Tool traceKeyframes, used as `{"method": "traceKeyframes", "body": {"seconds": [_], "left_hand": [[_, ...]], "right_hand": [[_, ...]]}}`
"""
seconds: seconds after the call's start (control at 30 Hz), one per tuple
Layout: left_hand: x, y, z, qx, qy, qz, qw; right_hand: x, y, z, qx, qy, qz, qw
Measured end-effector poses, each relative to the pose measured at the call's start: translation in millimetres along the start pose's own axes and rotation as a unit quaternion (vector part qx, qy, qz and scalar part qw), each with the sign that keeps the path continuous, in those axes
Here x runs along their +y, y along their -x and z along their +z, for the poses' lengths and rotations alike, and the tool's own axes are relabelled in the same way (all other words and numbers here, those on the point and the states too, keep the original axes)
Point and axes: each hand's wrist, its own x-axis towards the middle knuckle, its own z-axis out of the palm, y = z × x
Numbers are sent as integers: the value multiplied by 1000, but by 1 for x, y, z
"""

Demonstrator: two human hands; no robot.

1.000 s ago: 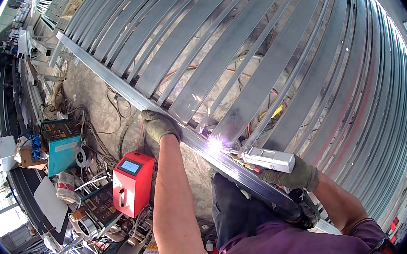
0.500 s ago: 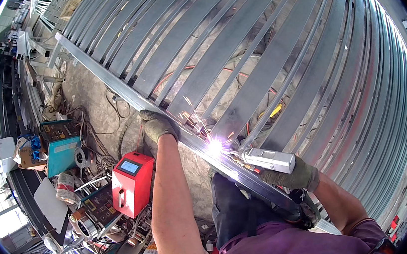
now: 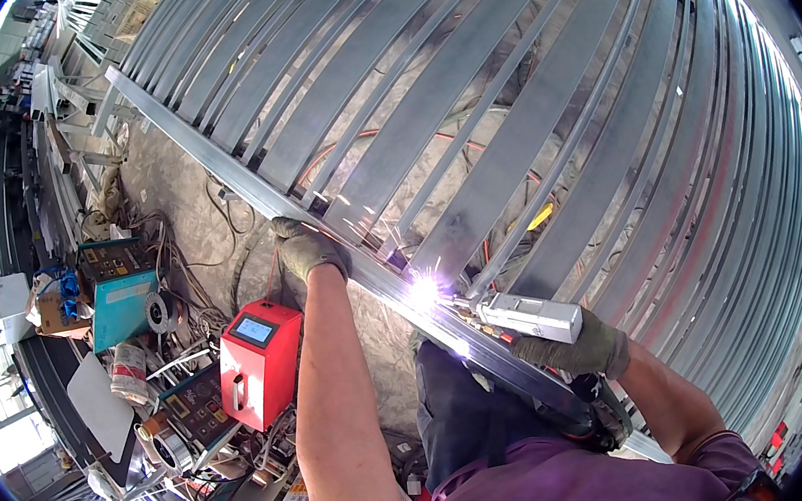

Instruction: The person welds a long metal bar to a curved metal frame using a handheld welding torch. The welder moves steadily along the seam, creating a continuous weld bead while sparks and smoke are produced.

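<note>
My right hand (image 3: 585,348), in a grey-green work glove, is closed around a silver, boxy welding torch (image 3: 532,315). At the torch's tip a violet-white welding glare (image 3: 425,291) burns against a long metal rail (image 3: 213,163), throwing a few sparks. The exact contact point is lost in the brightness. Also gloved, my left hand (image 3: 310,248) is wrapped over the rail's near edge, left of the glare; its fingertips are partly hidden. Flat metal bars (image 3: 522,187) and thinner ones run from the rail away to the upper right.
A red box with a screen (image 3: 261,365) stands left of my left forearm. Beyond it are a teal-fronted machine (image 3: 124,292), a dark control panel (image 3: 196,407) and tangled cables (image 3: 173,242). Hoses (image 3: 349,143) lie on the floor under the bars. My dark-trousered leg is beneath the rail.
The spray of sparks has thinned and shifted. The glare stays at nearly the same spot, and both hands keep their holds with almost no movement.
</note>
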Motion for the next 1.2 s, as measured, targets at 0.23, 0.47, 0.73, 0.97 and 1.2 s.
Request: {"method": "traceKeyframes", "body": {"seconds": [0.23, 0.47, 0.73, 0.97, 1.2], "left_hand": [[1, -4, -4, 27, -185, 27, 982], [-5, -13, -10, 55, -268, 72, 959], [-17, -33, -17, 28, -190, 63, 979], [-12, -24, -11, -26, -112, 10, 993], [-19, -32, -17, 11, -205, 65, 976]], "right_hand": [[7, -2, 0, -6, -23, -8, 1000], [6, 4, -1, -9, -19, -17, 1000], [8, 6, 0, 2, -11, -25, 1000], [12, 7, 1, 2, -17, -10, 1000], [15, 12, 1, 12, 5, -5, 1000]]}}
